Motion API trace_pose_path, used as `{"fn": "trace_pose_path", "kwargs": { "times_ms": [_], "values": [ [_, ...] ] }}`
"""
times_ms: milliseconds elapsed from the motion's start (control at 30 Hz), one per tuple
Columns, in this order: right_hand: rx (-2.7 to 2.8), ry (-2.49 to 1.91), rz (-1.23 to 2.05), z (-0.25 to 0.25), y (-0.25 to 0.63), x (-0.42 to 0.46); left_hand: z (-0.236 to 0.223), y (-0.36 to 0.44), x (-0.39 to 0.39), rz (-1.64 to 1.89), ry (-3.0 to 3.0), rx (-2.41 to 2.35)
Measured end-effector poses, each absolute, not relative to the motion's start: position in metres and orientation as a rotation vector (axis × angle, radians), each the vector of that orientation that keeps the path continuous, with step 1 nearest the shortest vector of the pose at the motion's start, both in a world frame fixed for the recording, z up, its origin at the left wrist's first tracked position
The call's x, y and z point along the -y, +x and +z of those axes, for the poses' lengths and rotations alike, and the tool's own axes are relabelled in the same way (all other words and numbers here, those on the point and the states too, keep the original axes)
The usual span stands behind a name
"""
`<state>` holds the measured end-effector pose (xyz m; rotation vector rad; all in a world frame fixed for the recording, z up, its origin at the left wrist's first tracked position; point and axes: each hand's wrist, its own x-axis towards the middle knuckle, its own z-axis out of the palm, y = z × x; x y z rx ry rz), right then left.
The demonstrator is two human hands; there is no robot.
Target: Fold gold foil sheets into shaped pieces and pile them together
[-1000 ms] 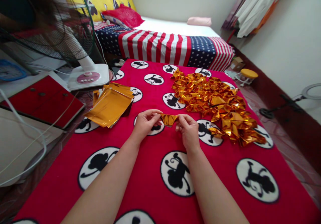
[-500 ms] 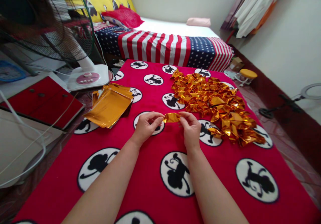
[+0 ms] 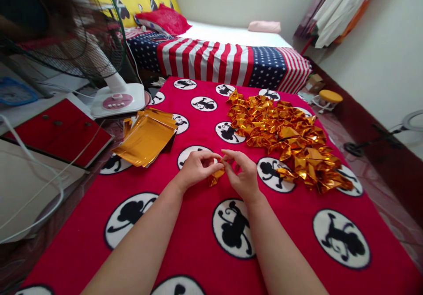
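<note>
Both hands meet over the middle of a red cloth [image 3: 185, 233] printed with black monkey figures in white circles. Between thumb and fingers, my left hand [image 3: 198, 170] pinches a small folded piece of gold foil paper [image 3: 216, 177], which hangs partly below the fingers. My right hand [image 3: 242, 175] is closed at its thumb and fingertips on the upper end of the same piece. The fingers hide much of its shape. To the right lies a pile of folded gold foil pieces [image 3: 280, 127]. On the left rests a stack of flat gold foil sheets [image 3: 147, 136].
A standing fan [image 3: 117, 101] is at the left, beside a red-topped panel [image 3: 59, 127] and white cables. Beyond the cloth is a bed [image 3: 211, 61] with a stars-and-stripes cover. A yellow stool [image 3: 330, 96] and a ring-shaped stand [image 3: 413, 121] are on the right.
The foil piece was stretched level between the two hands. Now my right hand has come left against my left hand, and the piece hangs tilted below the fingers.
</note>
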<state>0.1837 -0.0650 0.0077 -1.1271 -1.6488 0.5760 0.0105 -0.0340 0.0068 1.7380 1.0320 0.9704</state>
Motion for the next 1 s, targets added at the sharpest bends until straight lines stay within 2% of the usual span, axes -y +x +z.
{"fn": "trace_pose_path", "kwargs": {
  "times_ms": [133,333,500,667,867,1000],
  "values": [
    [1.648,-1.071,0.608,0.011,0.180,0.067,0.002,0.009,0.031,0.940,1.645,-1.044],
    [1.464,-1.188,0.604,0.010,0.175,0.067,0.000,0.014,0.027,1.180,1.237,-1.233],
    [1.358,-1.307,0.772,0.001,0.173,0.063,-0.001,0.016,0.026,1.198,1.093,-1.235],
    [1.273,-1.361,0.831,-0.001,0.178,0.061,-0.001,0.015,0.026,1.066,1.262,-1.285],
    [1.243,-1.409,0.832,-0.002,0.181,0.060,0.007,0.016,0.030,0.974,1.821,-1.444],
    [1.199,-1.431,0.806,-0.002,0.182,0.058,0.007,0.016,0.031,0.904,1.996,-1.475]
  ]
}}
